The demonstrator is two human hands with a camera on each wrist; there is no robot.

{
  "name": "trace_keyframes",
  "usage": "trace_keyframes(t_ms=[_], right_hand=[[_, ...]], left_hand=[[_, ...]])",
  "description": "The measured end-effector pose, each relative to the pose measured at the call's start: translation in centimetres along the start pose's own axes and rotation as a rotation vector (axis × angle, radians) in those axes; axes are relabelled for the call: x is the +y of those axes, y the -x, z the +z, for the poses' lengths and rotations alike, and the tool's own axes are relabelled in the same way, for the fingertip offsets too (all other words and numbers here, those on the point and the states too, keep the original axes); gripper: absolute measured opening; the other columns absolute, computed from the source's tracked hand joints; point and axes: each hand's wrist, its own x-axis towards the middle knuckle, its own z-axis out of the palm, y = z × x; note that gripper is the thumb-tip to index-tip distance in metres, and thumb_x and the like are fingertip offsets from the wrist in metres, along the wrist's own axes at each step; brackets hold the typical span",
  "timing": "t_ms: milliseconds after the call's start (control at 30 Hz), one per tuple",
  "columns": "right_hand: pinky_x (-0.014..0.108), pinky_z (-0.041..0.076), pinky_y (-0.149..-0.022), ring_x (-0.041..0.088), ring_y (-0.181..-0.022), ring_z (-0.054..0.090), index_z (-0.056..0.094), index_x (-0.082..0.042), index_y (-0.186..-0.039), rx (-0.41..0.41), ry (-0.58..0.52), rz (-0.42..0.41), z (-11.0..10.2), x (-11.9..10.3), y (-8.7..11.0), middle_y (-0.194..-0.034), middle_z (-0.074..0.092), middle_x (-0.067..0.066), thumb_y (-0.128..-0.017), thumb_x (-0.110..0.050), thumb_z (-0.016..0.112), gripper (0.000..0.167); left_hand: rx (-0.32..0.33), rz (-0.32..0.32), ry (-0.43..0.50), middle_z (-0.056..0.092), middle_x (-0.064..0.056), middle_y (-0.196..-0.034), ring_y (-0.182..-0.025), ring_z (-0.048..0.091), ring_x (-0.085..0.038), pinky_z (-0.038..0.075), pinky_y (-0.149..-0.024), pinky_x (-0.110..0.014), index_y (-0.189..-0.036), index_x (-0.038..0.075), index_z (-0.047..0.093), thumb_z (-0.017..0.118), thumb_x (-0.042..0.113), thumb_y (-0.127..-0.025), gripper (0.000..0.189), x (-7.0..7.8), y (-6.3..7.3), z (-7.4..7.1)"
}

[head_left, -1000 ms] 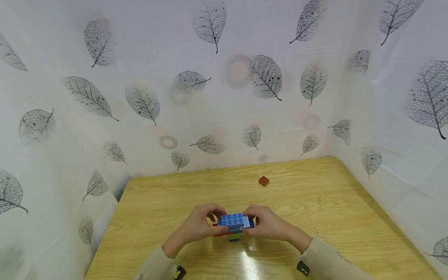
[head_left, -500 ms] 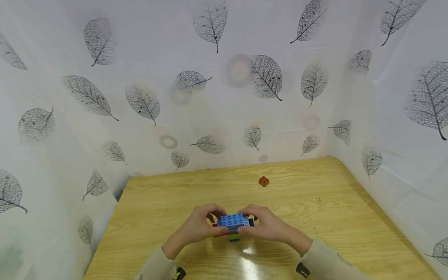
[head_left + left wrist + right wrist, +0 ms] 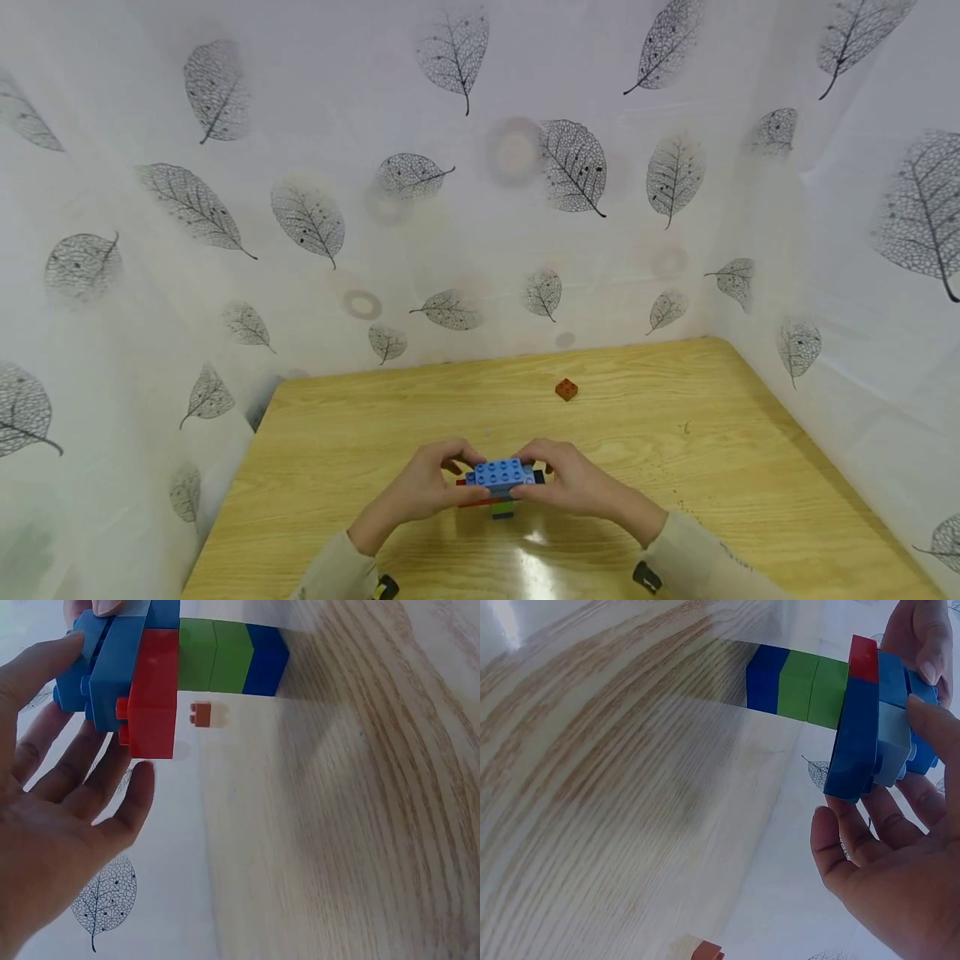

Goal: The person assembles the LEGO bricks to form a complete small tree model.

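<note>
A stacked toy-brick build stands upright on the table, its column made of a dark blue brick (image 3: 266, 660) at the foot and green bricks (image 3: 216, 656) above. Wider layers cross the top: a red brick (image 3: 154, 697) on the left, a dark blue brick (image 3: 857, 742) on the right, then blue and light blue bricks (image 3: 892, 742). Uppermost is a studded blue brick (image 3: 498, 472). My left hand (image 3: 429, 485) pinches its left end, thumb on the near side and fingers behind. My right hand (image 3: 567, 481) holds the right end the same way.
A small orange-brown brick (image 3: 566, 389) lies near the back of the wooden table (image 3: 360, 433). White curtains (image 3: 480, 242) printed with leaves hang behind the table and along both sides.
My right hand has shifted slightly left along the build, so its thumb now lies on the near side of the top blue brick. The left hand keeps its hold.
</note>
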Motion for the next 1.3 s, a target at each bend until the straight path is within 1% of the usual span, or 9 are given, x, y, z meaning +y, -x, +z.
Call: trace_keyframes(t_ms=[133,333,633,833,967,1067,1133,1200,1300], right_hand=[[0.036,0.055,-0.077,0.002,-0.095,0.06,0.07,-0.019,-0.124,-0.004,-0.006,0.013,0.05,0.03,0.06,-0.11,0.071,-0.005,-0.099,-0.038,0.075,0.032],[0.036,0.055,-0.077,0.005,-0.094,0.06,0.07,-0.019,-0.124,-0.005,-0.016,0.012,0.16,0.2,0.09,-0.11,0.071,-0.005,-0.099,-0.037,0.074,0.032],[0.04,0.056,-0.078,0.001,-0.093,0.06,0.069,-0.021,-0.123,0.01,0.008,0.012,0.18,-0.05,0.08,-0.108,0.07,-0.008,-0.099,-0.038,0.075,0.031],[0.04,0.057,-0.078,0.002,-0.093,0.06,0.069,-0.019,-0.124,0.016,0.02,-0.01,0.16,-0.31,0.09,-0.108,0.071,-0.007,-0.099,-0.036,0.075,0.031],[0.038,0.056,-0.078,0.003,-0.093,0.06,0.069,-0.019,-0.122,0.017,0.034,-0.01,0.17,-0.3,0.01,-0.107,0.071,-0.007,-0.099,-0.036,0.075,0.03],[0.037,0.055,-0.078,0.006,-0.092,0.062,0.069,-0.02,-0.12,0.012,0.038,-0.003,0.11,-0.34,-0.01,-0.106,0.071,-0.007,-0.098,-0.037,0.075,0.028],[0.033,0.054,-0.076,0.008,-0.091,0.063,0.07,-0.02,-0.119,0.011,0.036,-0.004,0.07,-0.34,-0.03,-0.106,0.072,-0.006,-0.098,-0.036,0.076,0.027],[0.032,0.053,-0.075,0.01,-0.091,0.063,0.07,-0.02,-0.118,0.01,0.035,-0.007,0.04,-0.36,-0.08,-0.105,0.072,-0.006,-0.098,-0.036,0.076,0.026],[0.028,0.05,-0.073,0.009,-0.088,0.062,0.07,-0.02,-0.116,0.006,0.038,-0.019,-0.02,-0.26,-0.19,-0.104,0.071,-0.006,-0.098,-0.035,0.076,0.025]], left_hand=[[-0.029,-0.041,0.058,0.074,-0.01,-0.116,-0.102,0.072,-0.011,0.06,-0.088,-0.032,-0.113,0.011,0.07,0.082,0.024,-0.094,0.026,-0.13,-0.06,0.08],[-0.047,-0.046,0.087,0.073,-0.014,-0.118,-0.103,0.074,-0.016,0.061,-0.087,-0.031,-0.112,0.009,0.068,0.08,0.021,-0.095,0.023,-0.09,-0.16,0.11],[-0.061,-0.008,0.045,0.072,-0.007,-0.115,-0.105,0.072,-0.013,0.06,-0.091,-0.03,-0.113,0.015,0.065,0.079,0.025,-0.097,0.024,0.24,-0.07,0.16],[-0.054,-0.012,0.019,0.072,-0.003,-0.115,-0.103,0.071,-0.012,0.059,-0.089,-0.028,-0.117,0.017,0.065,0.081,0.026,-0.095,0.029,0.34,-0.03,0.15],[-0.044,-0.024,-0.007,0.072,0.0,-0.114,-0.101,0.07,-0.01,0.059,-0.087,-0.027,-0.118,0.018,0.066,0.083,0.024,-0.092,0.032,0.36,-0.11,0.19],[-0.04,-0.026,-0.009,0.073,-0.001,-0.114,-0.1,0.069,-0.01,0.059,-0.086,-0.027,-0.12,0.017,0.066,0.084,0.02,-0.091,0.034,0.47,-0.15,0.31],[-0.037,-0.02,-0.012,0.073,-0.002,-0.112,-0.098,0.068,-0.009,0.06,-0.085,-0.03,-0.12,0.016,0.067,0.084,0.019,-0.09,0.035,0.45,-0.14,0.42],[-0.037,-0.015,-0.015,0.074,-0.002,-0.11,-0.096,0.068,-0.008,0.062,-0.084,-0.034,-0.121,0.016,0.067,0.084,0.019,-0.091,0.035,0.42,-0.1,0.5],[-0.041,-0.014,-0.019,0.074,-0.001,-0.108,-0.093,0.067,-0.007,0.062,-0.083,-0.035,-0.119,0.017,0.067,0.084,0.021,-0.092,0.033,0.31,-0.08,0.52]])
